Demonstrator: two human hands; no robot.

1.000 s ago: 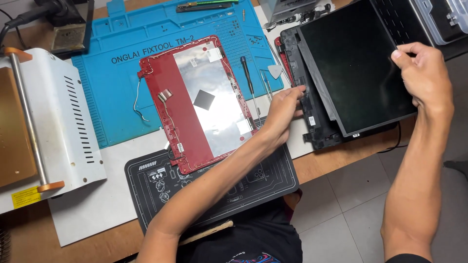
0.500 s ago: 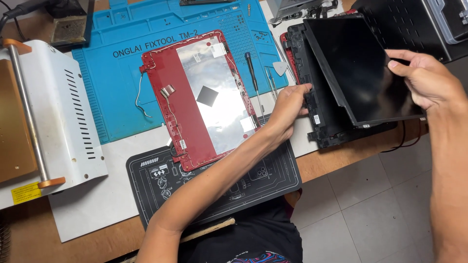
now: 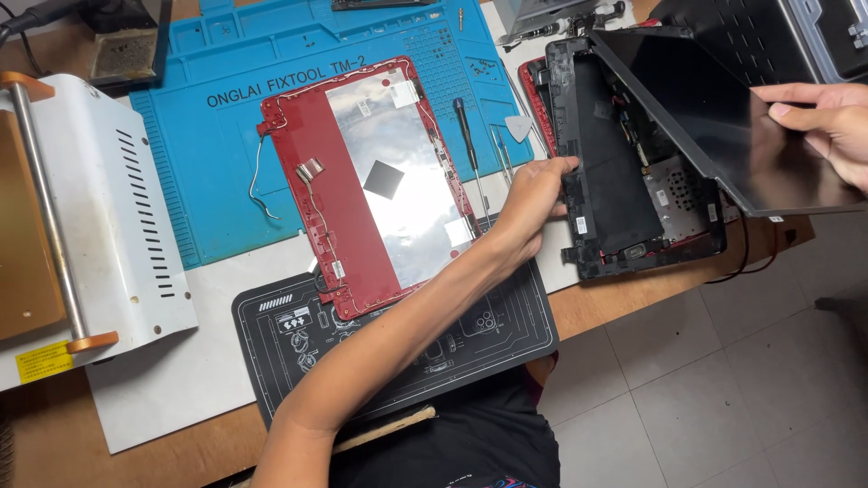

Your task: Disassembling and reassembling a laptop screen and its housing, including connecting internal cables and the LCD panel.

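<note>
My left hand [image 3: 533,194] presses the black laptop frame's [image 3: 579,163] left edge on the desk [image 3: 54,443], while my right hand [image 3: 827,126] grips the dark screen panel [image 3: 714,117], tilted up above it at far right.

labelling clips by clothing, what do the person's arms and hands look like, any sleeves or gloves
Both arms are bare as far as the view shows, with no sleeves. The left hand and right hand wear no gloves; no rings, watch or bands show. The fingers are uncovered, nails short and plain.
</note>
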